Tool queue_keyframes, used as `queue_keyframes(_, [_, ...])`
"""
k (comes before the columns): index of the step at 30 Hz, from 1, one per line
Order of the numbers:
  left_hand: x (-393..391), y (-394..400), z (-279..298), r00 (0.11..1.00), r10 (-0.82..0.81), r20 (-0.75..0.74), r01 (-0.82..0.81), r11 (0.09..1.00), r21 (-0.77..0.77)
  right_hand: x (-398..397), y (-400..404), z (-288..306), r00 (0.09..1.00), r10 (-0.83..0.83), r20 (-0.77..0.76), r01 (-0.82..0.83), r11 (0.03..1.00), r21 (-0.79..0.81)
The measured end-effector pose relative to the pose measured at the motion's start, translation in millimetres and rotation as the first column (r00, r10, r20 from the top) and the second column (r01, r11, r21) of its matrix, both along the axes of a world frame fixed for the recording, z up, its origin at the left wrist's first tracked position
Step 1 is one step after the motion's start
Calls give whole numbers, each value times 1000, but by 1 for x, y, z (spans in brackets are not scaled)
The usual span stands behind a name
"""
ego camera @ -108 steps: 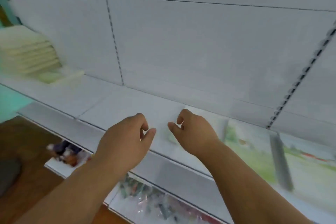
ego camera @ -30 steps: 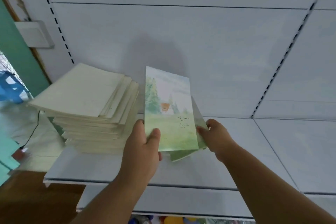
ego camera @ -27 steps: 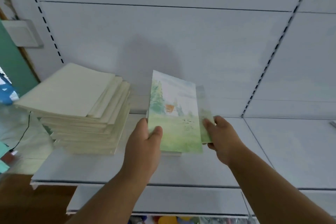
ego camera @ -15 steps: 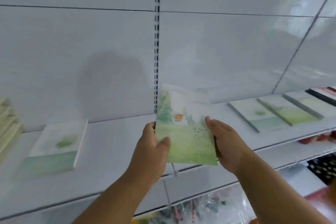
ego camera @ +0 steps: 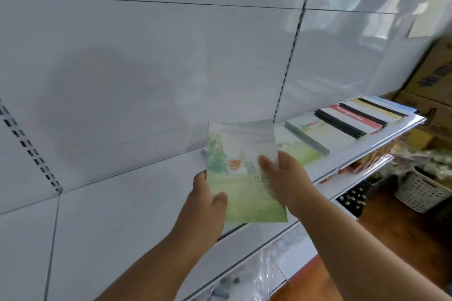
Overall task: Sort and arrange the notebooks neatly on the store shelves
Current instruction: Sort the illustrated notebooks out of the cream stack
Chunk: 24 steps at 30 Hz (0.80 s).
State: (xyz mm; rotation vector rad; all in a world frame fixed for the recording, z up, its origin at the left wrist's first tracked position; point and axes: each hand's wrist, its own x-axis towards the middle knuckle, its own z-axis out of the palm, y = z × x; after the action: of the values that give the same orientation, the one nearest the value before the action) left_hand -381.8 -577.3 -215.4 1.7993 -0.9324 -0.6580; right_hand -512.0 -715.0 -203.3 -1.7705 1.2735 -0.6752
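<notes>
Gripping green notebook (ego camera: 241,178), both hands; cover script unreadable.

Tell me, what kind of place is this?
Most likely a stationery shop. White metal store shelves hold rows of notebooks, cardboard stock boxes stand at the far right, and both hands hold a green landscape notebook.

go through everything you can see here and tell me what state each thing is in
Green landscape-cover notebook: held above the shelf, tilted.
Left hand: grips its left edge.
Right hand: grips its right edge.
Row of notebooks: lying flat, overlapping.
White metal shelf: bare under the hands.
White slotted basket: upright on the floor.
</notes>
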Motion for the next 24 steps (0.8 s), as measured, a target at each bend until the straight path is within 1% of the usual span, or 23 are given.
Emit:
queue_keyframes(3, [-27,-59,5,994,-100,-36,102,993,53,-37,-61,11,976,-45,-213,31,997,-64])
queue_keyframes(6, [-51,-110,10,983,-147,-107,159,981,109,-67,-122,21,906,-19,-424,-33,993,-117])
queue_keyframes(9, [-64,-164,3,989,-135,-53,143,973,179,-78,-184,18,822,22,-569,-122,983,-139])
queue_keyframes(13, [-79,-223,-14,1000,-14,6,11,964,265,-65,-263,-6,747,151,-648,-290,950,-113])
queue_keyframes(15, [-84,-241,-21,997,56,45,-68,948,311,-52,-290,-15,711,226,-665,-372,924,-85])
queue_keyframes(17, [-87,-254,-25,991,89,101,-120,923,365,-41,-308,-21,666,289,-687,-449,892,-60])
queue_keyframes(20, [-90,-266,-27,979,96,179,-166,887,431,-31,-321,-21,586,355,-729,-552,833,-38])
queue_keyframes(24, [-97,-272,-30,958,18,285,-179,815,551,-29,-327,-27,493,390,-778,-631,775,-12])
